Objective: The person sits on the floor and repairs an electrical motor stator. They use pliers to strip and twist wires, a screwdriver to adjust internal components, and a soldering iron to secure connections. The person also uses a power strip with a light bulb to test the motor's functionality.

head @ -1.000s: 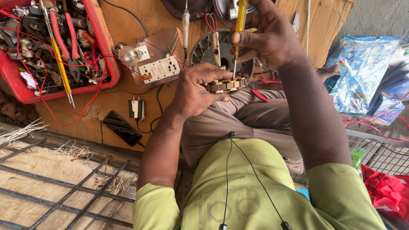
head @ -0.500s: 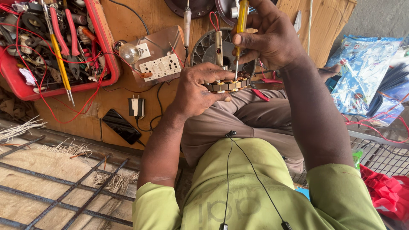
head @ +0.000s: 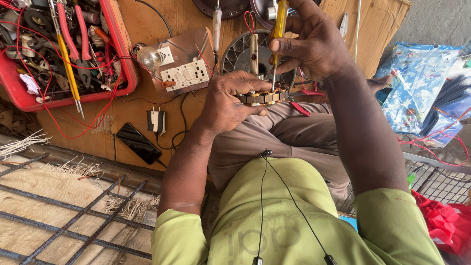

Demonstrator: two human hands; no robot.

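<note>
Cardboard [head: 142, 29] covers the work surface, the landmark here. Left of it sits a red tray [head: 122, 64] of tools; on it lie a switchboard [head: 189, 76] and black phone [head: 140, 143]. At its near edge, the left hand [head: 230, 100] curls tight around a wound stator ring [head: 265, 97]. Above, the right hand [head: 314, 41] pinches a yellow screwdriver [head: 279, 22], tip down on the ring.

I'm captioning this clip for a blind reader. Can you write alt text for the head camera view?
Seen from above, a person's left hand grips a ring-shaped motor winding over their lap while the right hand presses a yellow-handled screwdriver down onto it. A red tray of tools and a switch board lie on the wooden board ahead.
</note>
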